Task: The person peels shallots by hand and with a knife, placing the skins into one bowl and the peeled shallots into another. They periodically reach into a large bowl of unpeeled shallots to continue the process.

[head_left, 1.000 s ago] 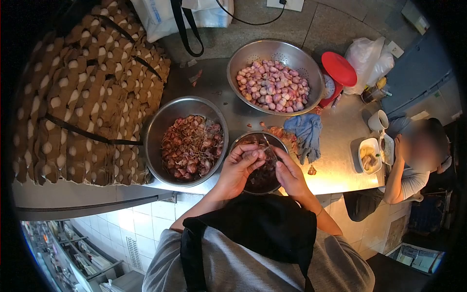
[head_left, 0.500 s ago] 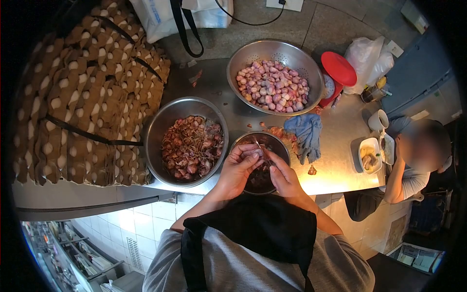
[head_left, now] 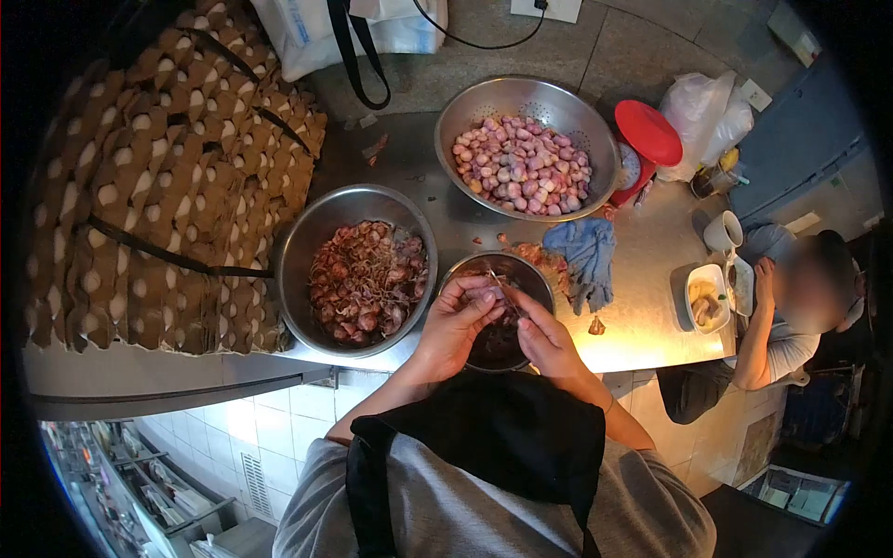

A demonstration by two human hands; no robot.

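My left hand (head_left: 455, 325) pinches a small shallot (head_left: 490, 292), mostly covered by the fingers, above a steel bowl (head_left: 549, 296) with dark skins inside. Meeting it at the fingertips, my right hand (head_left: 549, 342) is closed; what it grips is too small to make out. A thin reddish strip (head_left: 492, 275) sticks up between the fingers. Left of my hands, a larger steel bowl (head_left: 290, 302) holds unpeeled shallots (head_left: 358, 288) with dry roots. Peeled pink shallots (head_left: 526, 166) fill part of a steel colander (head_left: 595, 130) farther back.
A blue glove (head_left: 584, 256) lies beside loose skins on the steel table (head_left: 642, 321). Behind it stands a red scale (head_left: 648, 135). Stacked egg trays (head_left: 167, 205) take up the left. At right, a person (head_left: 781, 288) sits by a food container (head_left: 707, 298) and a cup (head_left: 724, 231).
My fingers shift only slightly around the shallot, both hands staying over the small bowl. The seated person's head and hand move a little.
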